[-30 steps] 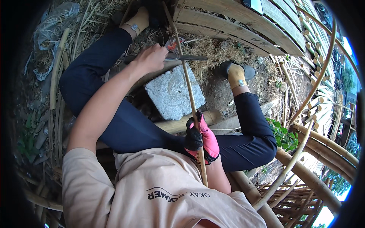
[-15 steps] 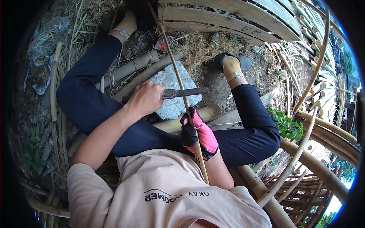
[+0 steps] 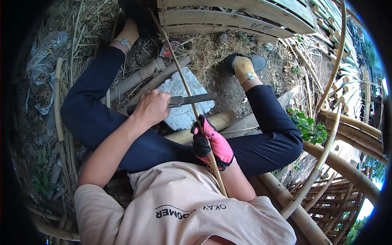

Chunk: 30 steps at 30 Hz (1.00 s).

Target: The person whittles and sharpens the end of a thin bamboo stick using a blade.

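My left hand (image 3: 152,107), bare, is closed around the handle of a knife (image 3: 192,99) whose dark metal blade points to the right. The blade lies across a long, thin bamboo strip (image 3: 182,77), and I cannot tell how deep its edge sits. In a pink and black glove, my right hand (image 3: 212,143) grips the same strip a little nearer to me than the blade. From there the strip runs back over my shirt, and its far end reaches up near my left shoe. Beneath the blade, a pale grey stone (image 3: 179,119) rests on the ground.
Bamboo poles (image 3: 136,77) lie beside the stone, with a thick piece (image 3: 222,122) in front of it. A wooden slatted crate (image 3: 228,18) stands at the far side. Bundled bamboo (image 3: 347,81) and curved poles (image 3: 347,177) are on the right. Plastic sheeting (image 3: 47,53) lies far left.
The whole view has shifted slightly. My left hand and the knife have moved a little to the left. My right hand keeps its grip on the bamboo strip.
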Available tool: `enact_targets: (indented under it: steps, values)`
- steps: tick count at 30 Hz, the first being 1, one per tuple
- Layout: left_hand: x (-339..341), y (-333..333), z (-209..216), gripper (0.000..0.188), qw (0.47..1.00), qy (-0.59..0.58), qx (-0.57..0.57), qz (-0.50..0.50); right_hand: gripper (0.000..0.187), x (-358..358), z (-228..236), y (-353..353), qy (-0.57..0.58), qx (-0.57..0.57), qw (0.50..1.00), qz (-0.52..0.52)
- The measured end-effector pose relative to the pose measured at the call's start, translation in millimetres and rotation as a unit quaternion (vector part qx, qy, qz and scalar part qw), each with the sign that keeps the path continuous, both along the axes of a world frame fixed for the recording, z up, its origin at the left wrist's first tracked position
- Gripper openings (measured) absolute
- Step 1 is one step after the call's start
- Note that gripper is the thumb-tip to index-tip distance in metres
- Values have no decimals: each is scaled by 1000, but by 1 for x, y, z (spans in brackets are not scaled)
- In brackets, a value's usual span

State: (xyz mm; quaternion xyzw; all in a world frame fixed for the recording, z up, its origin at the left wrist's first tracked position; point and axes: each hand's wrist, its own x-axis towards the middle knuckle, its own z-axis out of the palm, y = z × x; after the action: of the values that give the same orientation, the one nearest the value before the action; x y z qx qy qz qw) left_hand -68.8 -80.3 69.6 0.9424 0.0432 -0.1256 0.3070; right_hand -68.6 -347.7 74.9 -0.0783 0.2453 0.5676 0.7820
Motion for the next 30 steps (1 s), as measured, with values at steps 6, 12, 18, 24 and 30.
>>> enact_targets:
  steps: [6, 12, 18, 24, 30]
  values:
    - [22, 22, -22, 7, 990, 1, 103, 96, 29, -1, 2, 1, 0, 5, 1000, 3]
    - [22, 30, -15, 10, 988, -14, 109, 104, 34, -3, -6, -5, -31, 9, 999, 4]
    - [3, 12, -6, 8, 999, 4, 47, 20, 34, -1, -2, 0, -39, -24, 999, 23]
    - [29, 41, -20, 12, 989, 38, 87, 115, 29, -2, 13, 7, -75, -56, 995, 29]
    - [14, 44, -16, 14, 992, 19, 58, 107, 40, 1, 36, 18, -181, -230, 952, 87]
